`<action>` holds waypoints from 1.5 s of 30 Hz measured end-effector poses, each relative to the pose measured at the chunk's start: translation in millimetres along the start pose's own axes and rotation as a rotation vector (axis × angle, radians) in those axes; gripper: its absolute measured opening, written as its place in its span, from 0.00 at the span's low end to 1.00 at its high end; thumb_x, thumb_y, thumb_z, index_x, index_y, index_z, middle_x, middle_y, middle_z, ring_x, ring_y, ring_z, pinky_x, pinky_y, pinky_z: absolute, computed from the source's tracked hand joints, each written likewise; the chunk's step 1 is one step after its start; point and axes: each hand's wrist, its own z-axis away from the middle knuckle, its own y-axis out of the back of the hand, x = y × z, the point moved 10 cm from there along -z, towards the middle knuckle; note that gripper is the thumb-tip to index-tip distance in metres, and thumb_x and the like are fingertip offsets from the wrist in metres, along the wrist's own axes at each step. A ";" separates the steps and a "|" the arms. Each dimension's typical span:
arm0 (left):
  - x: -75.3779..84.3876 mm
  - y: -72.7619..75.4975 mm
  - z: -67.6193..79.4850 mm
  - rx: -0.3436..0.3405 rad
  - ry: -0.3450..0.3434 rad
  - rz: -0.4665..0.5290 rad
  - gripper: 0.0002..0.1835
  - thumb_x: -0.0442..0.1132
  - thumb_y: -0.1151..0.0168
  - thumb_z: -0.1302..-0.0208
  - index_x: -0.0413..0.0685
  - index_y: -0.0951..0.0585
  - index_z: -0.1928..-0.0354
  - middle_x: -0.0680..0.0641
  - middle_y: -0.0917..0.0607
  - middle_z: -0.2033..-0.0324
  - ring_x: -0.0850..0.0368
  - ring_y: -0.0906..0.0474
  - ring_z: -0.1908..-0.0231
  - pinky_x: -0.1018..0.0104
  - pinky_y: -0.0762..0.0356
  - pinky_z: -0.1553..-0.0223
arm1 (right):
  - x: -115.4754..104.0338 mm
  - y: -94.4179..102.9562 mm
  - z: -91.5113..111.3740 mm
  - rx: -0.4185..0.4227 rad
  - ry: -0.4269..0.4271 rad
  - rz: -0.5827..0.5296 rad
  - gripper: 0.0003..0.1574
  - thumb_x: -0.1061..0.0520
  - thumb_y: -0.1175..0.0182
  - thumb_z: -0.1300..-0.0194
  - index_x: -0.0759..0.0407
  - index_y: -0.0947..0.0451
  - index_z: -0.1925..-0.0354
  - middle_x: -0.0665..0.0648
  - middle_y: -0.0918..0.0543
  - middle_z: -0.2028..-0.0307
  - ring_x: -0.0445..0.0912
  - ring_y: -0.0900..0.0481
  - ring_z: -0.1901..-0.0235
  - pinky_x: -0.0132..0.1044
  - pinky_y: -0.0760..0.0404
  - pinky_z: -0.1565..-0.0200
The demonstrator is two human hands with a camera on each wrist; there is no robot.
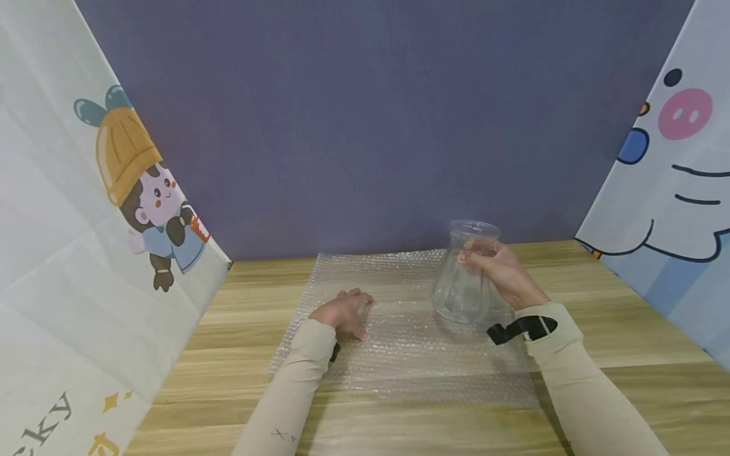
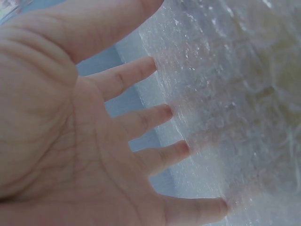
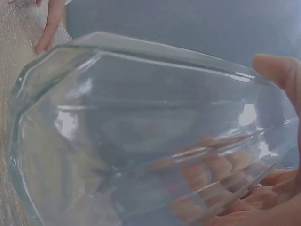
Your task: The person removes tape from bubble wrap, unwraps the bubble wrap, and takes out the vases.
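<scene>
A clear glass vase (image 1: 459,294) with a flared rim and faceted body stands slightly tilted over the right part of a bubble wrap sheet (image 1: 393,354). My right hand (image 1: 496,266) grips it just below the rim, thumb on the near side; the right wrist view shows the fingers (image 3: 216,172) through the glass. On the left part of the sheet, my left hand (image 1: 345,312) rests with its fingers spread. In the left wrist view the straight fingertips (image 2: 171,111) touch the bubble wrap (image 2: 235,94).
The bubble wrap lies on a wood-grain table (image 1: 239,354). A dark blue-grey panel (image 1: 365,126) rises at the table's back edge. White sheets with cartoon prints stand on the left (image 1: 51,209) and the right.
</scene>
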 end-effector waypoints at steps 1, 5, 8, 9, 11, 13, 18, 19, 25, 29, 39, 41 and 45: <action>0.0 -0.1 -0.1 0.000 0.000 0.000 0.46 0.41 0.20 0.48 0.54 0.31 0.27 0.41 0.42 0.20 0.36 0.51 0.20 0.31 0.40 0.27 | 0.0 1.1 0.1 0.008 -0.001 0.014 0.18 0.57 0.32 0.33 0.52 0.28 0.50 0.43 0.20 0.52 0.35 0.18 0.53 0.29 0.19 0.49; -0.3 -0.8 0.3 -0.005 0.004 0.002 0.46 0.41 0.20 0.47 0.55 0.31 0.26 0.42 0.43 0.20 0.36 0.52 0.20 0.31 0.41 0.27 | 0.0 4.2 0.9 0.027 -0.010 0.041 0.23 0.55 0.31 0.34 0.50 0.29 0.45 0.41 0.21 0.52 0.36 0.22 0.50 0.29 0.23 0.46; -0.8 -1.3 0.0 -0.010 0.005 0.002 0.46 0.41 0.20 0.47 0.55 0.31 0.26 0.42 0.43 0.20 0.36 0.53 0.20 0.31 0.41 0.27 | -1.5 5.9 1.2 0.028 0.001 0.046 0.25 0.54 0.31 0.34 0.48 0.30 0.43 0.40 0.21 0.52 0.38 0.25 0.48 0.30 0.25 0.46; -1.0 -1.4 -0.1 -0.011 0.005 0.003 0.46 0.41 0.20 0.47 0.55 0.31 0.26 0.42 0.43 0.20 0.36 0.53 0.20 0.31 0.42 0.27 | -2.2 6.6 1.3 0.028 0.008 0.046 0.25 0.54 0.31 0.33 0.47 0.30 0.44 0.40 0.21 0.52 0.38 0.25 0.48 0.30 0.25 0.46; -1.3 -1.3 -0.4 -0.010 0.004 0.007 0.46 0.41 0.20 0.47 0.55 0.31 0.26 0.42 0.43 0.20 0.35 0.53 0.20 0.30 0.42 0.26 | -3.1 7.5 1.4 0.025 0.017 0.043 0.23 0.54 0.31 0.33 0.46 0.30 0.46 0.38 0.19 0.54 0.38 0.25 0.49 0.31 0.25 0.46; -1.7 -1.2 -0.1 -0.008 0.002 0.008 0.46 0.41 0.20 0.47 0.55 0.31 0.26 0.41 0.44 0.20 0.34 0.54 0.20 0.30 0.43 0.26 | -4.0 8.4 1.9 0.026 0.025 0.037 0.21 0.54 0.30 0.33 0.44 0.29 0.48 0.36 0.18 0.56 0.37 0.24 0.49 0.31 0.25 0.46; -2.6 -1.2 0.3 -0.009 0.003 -0.001 0.46 0.41 0.21 0.46 0.55 0.32 0.25 0.41 0.45 0.20 0.34 0.54 0.20 0.30 0.44 0.26 | -6.1 9.6 2.3 0.032 0.048 -0.002 0.20 0.56 0.30 0.34 0.44 0.27 0.49 0.35 0.16 0.58 0.35 0.22 0.51 0.31 0.27 0.46; -2.7 -1.3 0.2 -0.010 0.004 0.000 0.46 0.41 0.21 0.46 0.55 0.32 0.25 0.41 0.45 0.19 0.34 0.54 0.20 0.30 0.44 0.26 | -6.6 9.7 2.3 0.034 0.055 -0.007 0.20 0.57 0.30 0.34 0.44 0.27 0.49 0.35 0.16 0.58 0.35 0.22 0.51 0.30 0.27 0.47; -3.0 -0.7 0.5 -0.009 0.006 0.009 0.47 0.40 0.21 0.46 0.55 0.33 0.25 0.41 0.45 0.19 0.34 0.55 0.20 0.30 0.44 0.26 | -11.7 11.9 3.9 0.063 0.102 -0.030 0.21 0.60 0.29 0.35 0.48 0.27 0.48 0.38 0.17 0.55 0.35 0.22 0.50 0.27 0.25 0.48; -2.8 -0.8 1.6 -0.010 0.007 0.009 0.47 0.40 0.20 0.47 0.55 0.32 0.25 0.42 0.44 0.20 0.34 0.54 0.20 0.30 0.43 0.27 | -14.6 13.7 5.0 0.075 0.126 -0.041 0.22 0.63 0.30 0.36 0.50 0.28 0.49 0.40 0.19 0.53 0.36 0.22 0.50 0.26 0.25 0.47; -1.9 -1.0 0.2 -0.009 0.008 0.002 0.46 0.40 0.20 0.47 0.55 0.32 0.25 0.42 0.44 0.20 0.35 0.54 0.20 0.31 0.41 0.27 | -14.6 23.3 3.3 0.124 0.140 -0.033 0.24 0.66 0.31 0.38 0.54 0.29 0.48 0.42 0.21 0.54 0.35 0.20 0.54 0.23 0.23 0.49; -1.8 -0.9 0.3 -0.010 0.009 0.004 0.47 0.40 0.20 0.47 0.55 0.32 0.25 0.42 0.44 0.20 0.35 0.54 0.20 0.31 0.41 0.27 | -13.9 24.8 3.0 0.128 0.132 -0.022 0.25 0.66 0.30 0.38 0.54 0.29 0.47 0.42 0.21 0.53 0.36 0.21 0.53 0.24 0.24 0.49; -1.5 -0.9 0.6 -0.013 0.012 0.004 0.47 0.40 0.21 0.46 0.56 0.33 0.25 0.42 0.45 0.19 0.36 0.55 0.20 0.31 0.41 0.27 | -14.4 27.1 3.5 0.135 0.119 0.007 0.27 0.64 0.29 0.38 0.55 0.30 0.45 0.44 0.25 0.51 0.37 0.23 0.52 0.24 0.24 0.49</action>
